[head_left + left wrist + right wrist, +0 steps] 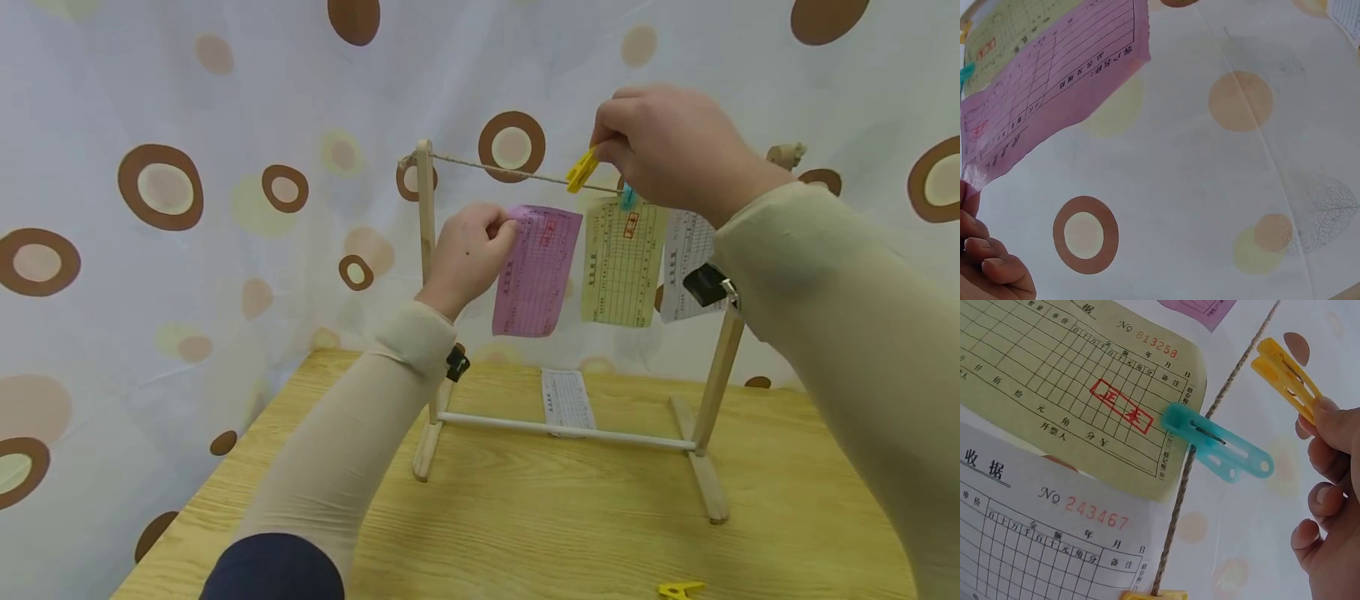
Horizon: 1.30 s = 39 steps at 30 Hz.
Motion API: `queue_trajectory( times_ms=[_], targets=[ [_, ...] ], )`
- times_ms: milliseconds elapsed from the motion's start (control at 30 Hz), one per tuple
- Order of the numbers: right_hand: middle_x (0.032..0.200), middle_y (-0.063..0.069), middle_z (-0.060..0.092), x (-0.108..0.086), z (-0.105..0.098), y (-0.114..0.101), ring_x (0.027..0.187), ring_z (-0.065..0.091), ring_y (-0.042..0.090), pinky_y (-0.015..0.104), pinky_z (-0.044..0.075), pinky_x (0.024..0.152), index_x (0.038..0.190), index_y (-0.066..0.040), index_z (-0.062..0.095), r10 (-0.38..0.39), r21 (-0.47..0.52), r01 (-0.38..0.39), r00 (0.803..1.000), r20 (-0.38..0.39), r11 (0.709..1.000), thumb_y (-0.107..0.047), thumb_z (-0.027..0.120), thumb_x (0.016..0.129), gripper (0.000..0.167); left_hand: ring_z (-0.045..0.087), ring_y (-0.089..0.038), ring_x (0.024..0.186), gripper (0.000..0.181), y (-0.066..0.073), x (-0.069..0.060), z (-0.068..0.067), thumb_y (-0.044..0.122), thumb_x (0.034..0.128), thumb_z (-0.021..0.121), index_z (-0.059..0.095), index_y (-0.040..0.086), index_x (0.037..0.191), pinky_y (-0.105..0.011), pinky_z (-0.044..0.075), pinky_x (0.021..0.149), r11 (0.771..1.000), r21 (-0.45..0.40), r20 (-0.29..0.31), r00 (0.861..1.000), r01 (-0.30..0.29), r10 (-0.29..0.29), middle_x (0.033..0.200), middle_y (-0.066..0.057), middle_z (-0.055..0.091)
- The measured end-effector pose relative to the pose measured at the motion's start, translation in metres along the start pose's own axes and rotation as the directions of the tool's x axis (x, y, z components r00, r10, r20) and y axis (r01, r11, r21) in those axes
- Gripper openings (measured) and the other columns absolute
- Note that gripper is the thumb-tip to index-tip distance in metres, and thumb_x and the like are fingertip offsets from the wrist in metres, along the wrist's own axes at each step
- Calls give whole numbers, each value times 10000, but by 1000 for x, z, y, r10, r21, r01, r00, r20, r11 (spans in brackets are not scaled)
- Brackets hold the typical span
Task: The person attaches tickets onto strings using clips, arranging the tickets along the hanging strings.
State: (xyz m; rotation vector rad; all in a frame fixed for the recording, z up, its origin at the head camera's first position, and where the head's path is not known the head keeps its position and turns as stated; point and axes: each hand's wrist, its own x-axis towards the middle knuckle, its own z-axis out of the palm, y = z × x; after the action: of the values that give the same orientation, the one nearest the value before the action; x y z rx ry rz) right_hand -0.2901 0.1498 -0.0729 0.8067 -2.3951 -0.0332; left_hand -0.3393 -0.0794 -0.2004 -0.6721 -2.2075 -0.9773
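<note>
My left hand (472,254) pinches the upper left corner of a pink slip (536,271), which hangs just below the rope (495,169). In my right hand (671,150) a yellow clothespin (581,171) is pinched between thumb and finger, close to the rope. Beside the pink slip, a yellow-green slip (624,262) hangs from the rope by a teal clothespin (1222,440). A white slip (1047,519) hangs next to it, with part of another yellow clothespin (1157,595) at the rope. The left wrist view shows the pink slip (1054,87) and my fingertips (997,269).
The rope spans a wooden frame with a left post (426,200), a right post (718,379) and a white lower bar (525,426). A white slip (567,400) lies on the wooden table (540,517) behind the bar. Another yellow clothespin (681,590) lies at the near edge of view.
</note>
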Motion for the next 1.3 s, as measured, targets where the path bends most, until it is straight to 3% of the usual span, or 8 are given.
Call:
queue_trajectory(
  times_ms=[300,500,667,933,1100,1300],
  targets=[
    [1143,165,590,21,-2,-1,897,529,336,512,438,829,1165,-8,627,114,3,-116,981,156,993,-202,475,1082,260,472,-169,793,296,8,16,1,230,1039,557,536,104,772,-290,371,722,999,51,0,1000,5,-5,814,-42,493],
    [1107,131,594,30,2,-9,910,526,315,486,444,820,1130,-38,650,127,-15,-127,966,225,992,-200,494,1073,232,474,-165,806,270,8,16,1,243,1047,555,577,103,817,-284,378,719,998,60,6,1000,18,-18,841,-35,508],
    [1090,128,597,32,5,-12,927,521,314,482,437,807,1124,-51,659,123,-39,-117,952,280,992,-213,511,1066,227,480,-167,808,249,6,14,1,235,1052,561,625,83,866,-288,396,722,999,31,23,1000,-15,15,853,-43,530],
    [1233,189,572,31,7,-15,1017,534,367,549,451,850,1306,-34,631,105,-116,-66,926,363,991,-253,509,1063,349,511,-171,846,212,3,15,3,213,1050,569,689,61,965,-299,420,763,998,22,59,997,-52,51,903,-48,578],
    [1206,206,559,23,9,-16,1044,517,381,558,446,874,1464,-27,514,75,-112,-41,946,315,993,-291,538,1043,498,507,-165,853,206,2,13,3,223,1049,571,679,76,954,-295,421,760,1000,-7,63,998,-25,25,910,-40,574],
    [1177,181,567,-3,17,-15,1068,476,384,572,375,953,1463,-58,528,95,-66,-89,992,86,994,-276,549,1024,490,496,-163,848,205,-1,9,4,243,1050,565,699,88,1040,-293,414,740,1000,-25,76,997,-3,4,925,-32,570]
  ],
)
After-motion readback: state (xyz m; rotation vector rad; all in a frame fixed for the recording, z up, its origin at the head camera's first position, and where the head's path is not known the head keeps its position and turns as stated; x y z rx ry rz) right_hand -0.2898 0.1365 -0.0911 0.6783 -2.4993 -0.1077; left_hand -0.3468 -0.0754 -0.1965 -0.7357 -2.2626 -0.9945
